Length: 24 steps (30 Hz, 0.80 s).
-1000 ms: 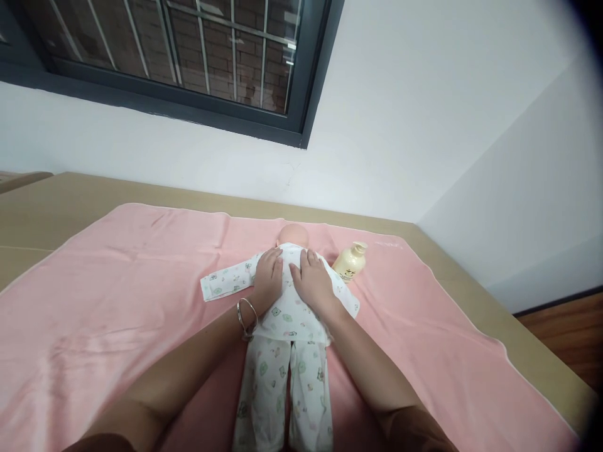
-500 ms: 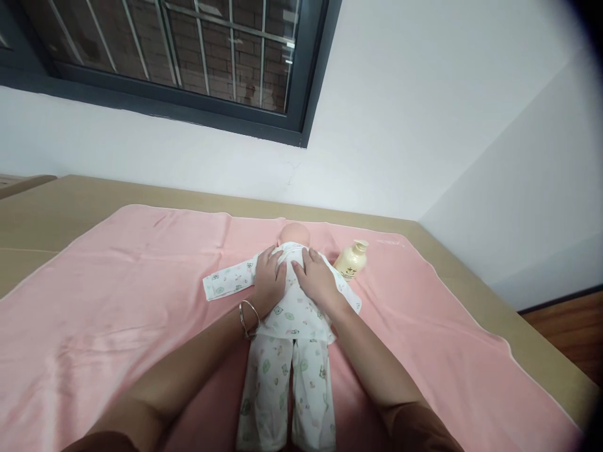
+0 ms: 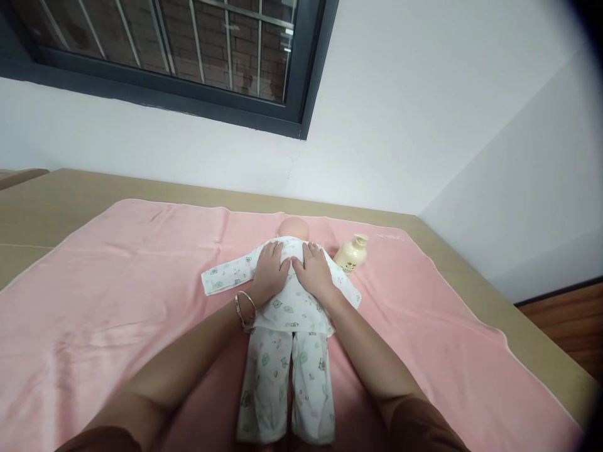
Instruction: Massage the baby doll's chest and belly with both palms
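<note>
The doll (image 3: 294,304) lies stretched out on the pink blanket (image 3: 117,282), which covers much of the tabletop (image 3: 80,194), its bald head pointing away from the person. Left hand (image 3: 271,271) and right hand (image 3: 315,271) both rest flat on its upper body, fingers fairly close together, thumbs angled inward and nearly meeting, neither pinching anything. Good contact here would likely mean whole palms, light matched pressure, and the shirt kept smooth rather than bunched. The bangle (image 3: 245,310) should stay off the cloth, and the right hand clear of the bottle (image 3: 352,254) nearby.
</note>
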Available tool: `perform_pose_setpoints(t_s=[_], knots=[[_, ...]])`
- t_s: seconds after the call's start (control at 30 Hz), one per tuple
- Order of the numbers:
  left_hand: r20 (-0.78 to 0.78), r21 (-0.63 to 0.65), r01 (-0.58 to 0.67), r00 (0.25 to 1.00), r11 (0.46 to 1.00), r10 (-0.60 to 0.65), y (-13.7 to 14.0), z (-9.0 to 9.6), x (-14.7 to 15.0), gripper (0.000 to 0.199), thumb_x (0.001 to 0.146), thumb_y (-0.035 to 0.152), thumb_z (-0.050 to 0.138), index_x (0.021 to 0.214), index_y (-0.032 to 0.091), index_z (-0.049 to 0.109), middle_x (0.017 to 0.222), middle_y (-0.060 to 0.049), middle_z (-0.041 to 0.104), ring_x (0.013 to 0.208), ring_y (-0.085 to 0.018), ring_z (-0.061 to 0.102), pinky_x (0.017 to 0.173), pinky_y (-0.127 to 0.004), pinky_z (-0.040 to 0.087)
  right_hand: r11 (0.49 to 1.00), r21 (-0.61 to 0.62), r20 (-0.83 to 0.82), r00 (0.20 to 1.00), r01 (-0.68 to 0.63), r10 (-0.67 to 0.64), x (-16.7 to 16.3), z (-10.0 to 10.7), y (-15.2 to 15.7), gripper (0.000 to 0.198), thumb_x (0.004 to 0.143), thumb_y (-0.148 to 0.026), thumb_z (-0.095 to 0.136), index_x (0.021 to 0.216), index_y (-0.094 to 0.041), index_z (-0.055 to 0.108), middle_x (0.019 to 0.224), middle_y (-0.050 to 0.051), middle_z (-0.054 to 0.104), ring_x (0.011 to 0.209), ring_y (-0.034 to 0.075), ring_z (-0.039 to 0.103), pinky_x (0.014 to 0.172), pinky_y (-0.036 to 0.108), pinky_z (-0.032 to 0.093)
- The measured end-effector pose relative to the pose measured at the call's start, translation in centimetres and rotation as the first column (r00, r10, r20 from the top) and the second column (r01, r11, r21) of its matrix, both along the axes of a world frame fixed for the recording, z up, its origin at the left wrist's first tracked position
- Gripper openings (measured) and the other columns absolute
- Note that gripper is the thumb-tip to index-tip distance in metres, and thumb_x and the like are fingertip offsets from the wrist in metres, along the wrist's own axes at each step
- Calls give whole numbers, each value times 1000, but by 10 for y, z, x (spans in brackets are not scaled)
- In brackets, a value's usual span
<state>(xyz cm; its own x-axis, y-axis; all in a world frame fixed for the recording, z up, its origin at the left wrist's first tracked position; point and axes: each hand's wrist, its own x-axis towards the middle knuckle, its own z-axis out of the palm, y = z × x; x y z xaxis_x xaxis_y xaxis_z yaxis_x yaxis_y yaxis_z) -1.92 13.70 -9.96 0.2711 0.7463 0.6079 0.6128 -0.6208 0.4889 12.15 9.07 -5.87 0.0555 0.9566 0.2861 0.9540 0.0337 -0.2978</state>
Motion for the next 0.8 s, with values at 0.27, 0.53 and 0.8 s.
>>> perform_pose_setpoints(t_s=[0.27, 0.53, 0.8], knots=[[-70, 92, 41, 997, 995, -35, -5, 5, -2, 35, 91, 25, 42, 122, 14, 55, 125, -16, 57, 121, -30, 49, 106, -51, 38, 990, -8, -20, 990, -142, 142, 3, 0, 2, 54, 98, -34, 32, 146, -8, 34, 153, 18, 30, 143, 30, 23, 116, 46, 17], [-54, 103, -106, 992, 989, 112, -19, 16, -4, 22, 85, 28, 53, 102, 16, 62, 101, -13, 60, 98, -29, 55, 88, -44, 49, 998, 46, 44, 999, 31, -33, -15, 9, -21, 42, 99, -38, 30, 123, -17, 57, 133, 15, 56, 119, 26, 54, 94, 36, 44], [-98, 63, 20, 995, 998, -14, -2, 6, -4, 39, 88, 26, 46, 125, 14, 52, 128, -16, 55, 120, -31, 48, 104, -51, 38, 997, 70, -2, 999, -42, 42, 0, 0, -5, 54, 95, -39, 40, 139, -8, 45, 142, 18, 47, 136, 28, 38, 110, 40, 30]])
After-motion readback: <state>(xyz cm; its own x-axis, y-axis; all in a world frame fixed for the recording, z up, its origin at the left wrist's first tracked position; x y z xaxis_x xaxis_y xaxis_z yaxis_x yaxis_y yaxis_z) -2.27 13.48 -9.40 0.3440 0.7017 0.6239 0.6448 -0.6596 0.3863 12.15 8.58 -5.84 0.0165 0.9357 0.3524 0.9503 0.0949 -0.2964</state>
